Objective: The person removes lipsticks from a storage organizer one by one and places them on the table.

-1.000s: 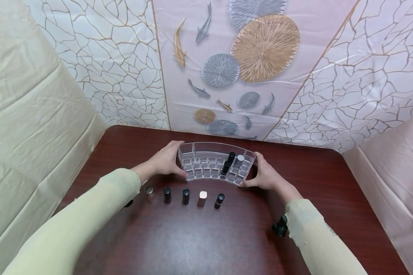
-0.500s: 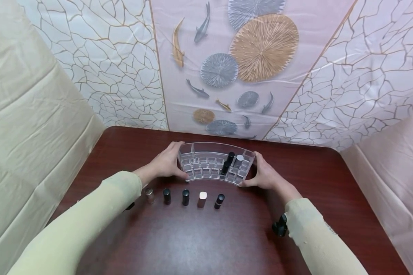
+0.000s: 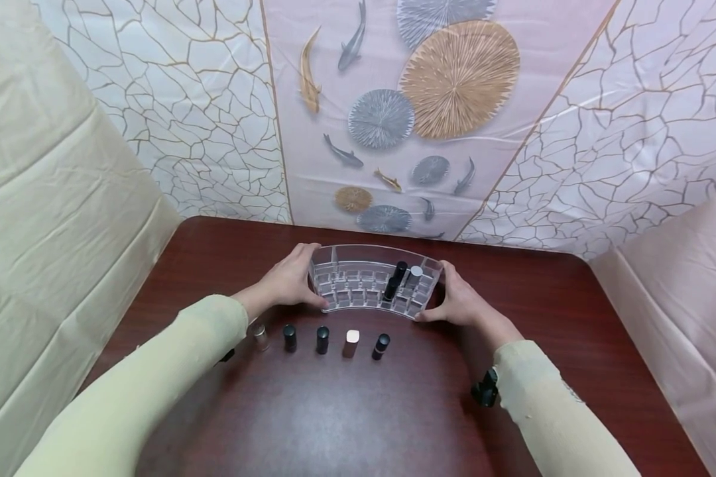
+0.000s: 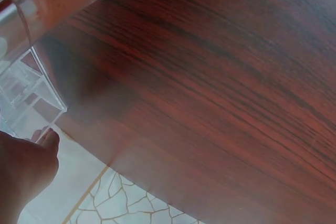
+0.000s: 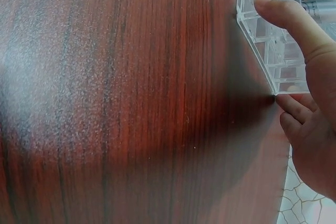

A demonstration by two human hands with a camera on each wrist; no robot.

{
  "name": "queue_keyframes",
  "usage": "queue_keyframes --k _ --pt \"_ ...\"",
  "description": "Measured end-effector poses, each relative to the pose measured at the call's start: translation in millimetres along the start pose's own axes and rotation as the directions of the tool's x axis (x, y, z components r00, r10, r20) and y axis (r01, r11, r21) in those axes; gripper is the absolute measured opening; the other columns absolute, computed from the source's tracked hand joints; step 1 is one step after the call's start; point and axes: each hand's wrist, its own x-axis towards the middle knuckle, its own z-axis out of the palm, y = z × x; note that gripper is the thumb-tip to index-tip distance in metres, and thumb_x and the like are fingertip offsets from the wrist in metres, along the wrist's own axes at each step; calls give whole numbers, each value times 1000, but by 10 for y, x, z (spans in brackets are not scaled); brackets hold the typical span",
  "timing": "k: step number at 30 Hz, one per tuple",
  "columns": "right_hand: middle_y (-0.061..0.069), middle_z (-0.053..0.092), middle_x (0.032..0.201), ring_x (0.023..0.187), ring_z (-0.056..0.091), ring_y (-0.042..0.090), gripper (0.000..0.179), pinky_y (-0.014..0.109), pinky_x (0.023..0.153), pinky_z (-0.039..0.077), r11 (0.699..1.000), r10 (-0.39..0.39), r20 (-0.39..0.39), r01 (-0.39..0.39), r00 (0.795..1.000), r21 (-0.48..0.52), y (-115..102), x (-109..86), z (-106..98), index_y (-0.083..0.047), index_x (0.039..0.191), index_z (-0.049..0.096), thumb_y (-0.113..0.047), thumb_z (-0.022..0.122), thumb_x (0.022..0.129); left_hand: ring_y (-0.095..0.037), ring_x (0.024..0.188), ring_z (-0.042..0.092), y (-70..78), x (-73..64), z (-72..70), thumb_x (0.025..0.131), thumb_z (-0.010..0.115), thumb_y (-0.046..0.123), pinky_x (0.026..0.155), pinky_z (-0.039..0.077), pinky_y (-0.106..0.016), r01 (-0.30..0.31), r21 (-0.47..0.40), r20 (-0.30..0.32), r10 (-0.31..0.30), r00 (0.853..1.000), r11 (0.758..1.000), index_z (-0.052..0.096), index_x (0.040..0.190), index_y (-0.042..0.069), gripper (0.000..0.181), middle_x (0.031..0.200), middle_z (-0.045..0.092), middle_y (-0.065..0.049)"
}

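Observation:
A clear curved lipstick organizer [image 3: 358,273] stands near the back of the table, its small compartments in rows. My left hand [image 3: 288,278] grips its left end, thumb at the front corner. My right hand [image 3: 461,299] holds the right end the same way; in the right wrist view its thumb lies over the front compartments. Toward the organizer's right side sit two black lipsticks [image 3: 390,290] and one with a silver-grey cap [image 3: 416,274]. In the left wrist view, only part of the left hand [image 4: 29,169] and the organizer's corner [image 4: 44,90] show.
In front of the organizer, several lipsticks stand in a row: a clear brownish tube [image 3: 260,336], black ones [image 3: 322,340] and one with a pale pink top [image 3: 351,344]. The dark red table [image 3: 334,417] ends at a patterned cloth backdrop [image 3: 388,165].
Both hands keep their hold on the organizer, which stays in place with its lipsticks. The head view shifts very slightly.

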Motion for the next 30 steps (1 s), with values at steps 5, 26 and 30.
queue_keyframes --k 5,26,30 --pt "18 47 134 131 43 28 115 45 106 33 1000 -3 1 2 1000 3 -6 4 0 -7 138 22 -39 94 54 -28 120 49 6 8 -11 51 91 50 100 44 -44 -1 16 9 1 1000 1000 25 148 9 125 142 36 -12" --pt "21 49 136 132 44 30 117 46 108 32 1000 7 0 -7 1000 -12 12 5 4 -7 139 22 -44 93 53 -28 121 48 -5 56 -80 53 91 49 102 42 -42 -18 37 52 16 999 999 26 147 8 121 140 39 -16" --pt "22 48 138 133 43 30 118 47 108 32 1000 14 3 -13 1000 -20 9 -4 -4 -7 139 21 -46 92 54 -27 121 48 -17 78 -103 53 91 48 103 41 -42 -32 17 70 31 997 999 28 146 6 120 139 40 -16"
